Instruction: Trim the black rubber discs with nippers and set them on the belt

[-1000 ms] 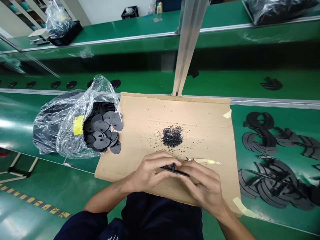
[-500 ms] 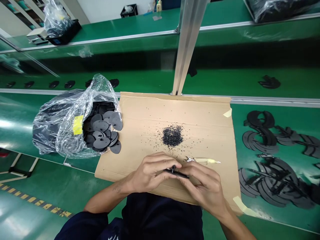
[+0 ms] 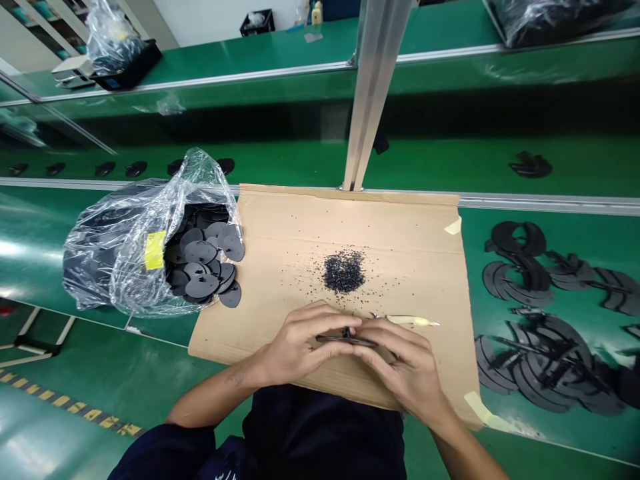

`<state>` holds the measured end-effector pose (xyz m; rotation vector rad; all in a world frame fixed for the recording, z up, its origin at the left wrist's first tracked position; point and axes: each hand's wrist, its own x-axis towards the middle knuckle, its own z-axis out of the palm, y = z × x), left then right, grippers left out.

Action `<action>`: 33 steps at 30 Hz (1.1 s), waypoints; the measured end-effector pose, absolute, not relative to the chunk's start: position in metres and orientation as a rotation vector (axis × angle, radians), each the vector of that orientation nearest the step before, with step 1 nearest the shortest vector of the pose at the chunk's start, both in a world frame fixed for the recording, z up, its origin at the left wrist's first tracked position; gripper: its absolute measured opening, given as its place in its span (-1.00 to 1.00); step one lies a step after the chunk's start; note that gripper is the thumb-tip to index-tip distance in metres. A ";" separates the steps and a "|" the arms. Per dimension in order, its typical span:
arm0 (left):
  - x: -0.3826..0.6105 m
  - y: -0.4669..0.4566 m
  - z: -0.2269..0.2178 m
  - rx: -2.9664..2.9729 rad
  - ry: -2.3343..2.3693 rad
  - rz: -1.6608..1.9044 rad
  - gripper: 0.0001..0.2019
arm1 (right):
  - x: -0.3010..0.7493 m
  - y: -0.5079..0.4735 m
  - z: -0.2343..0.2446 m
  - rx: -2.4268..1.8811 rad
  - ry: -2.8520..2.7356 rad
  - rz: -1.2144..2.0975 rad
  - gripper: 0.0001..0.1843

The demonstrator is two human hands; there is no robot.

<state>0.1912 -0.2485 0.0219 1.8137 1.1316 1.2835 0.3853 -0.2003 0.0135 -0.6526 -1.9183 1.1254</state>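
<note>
Between my two hands a thin black plastic disc point(image 3: 346, 340) is held nearly edge-on, with a small stub on its upper face. My left hand point(image 3: 311, 339) pinches it from the left, and my right hand point(image 3: 400, 353) grips it from the right. Just beyond my right hand lies a pair of nippers point(image 3: 413, 321) with pale yellow handles, its jaws partly hidden by the fingers. A heap of tiny black plastic bits point(image 3: 344, 272) sits on the cardboard sheet point(image 3: 280, 220) ahead of my hands.
To the left, a clear plastic bag point(image 3: 135, 247) spills many black discs point(image 3: 203, 285) onto the cardboard's edge. Curved black plastic parts point(image 3: 555, 363) are piled on the green bench at right. A metal post point(image 3: 370, 100) rises behind the cardboard.
The disc has turned in my fingers from slanting down to the right to nearly level. My right hand has shifted slightly left.
</note>
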 end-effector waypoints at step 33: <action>0.185 -0.247 0.002 1.212 1.191 1.018 -0.69 | 0.415 -0.188 0.006 -0.868 -2.246 0.755 -0.64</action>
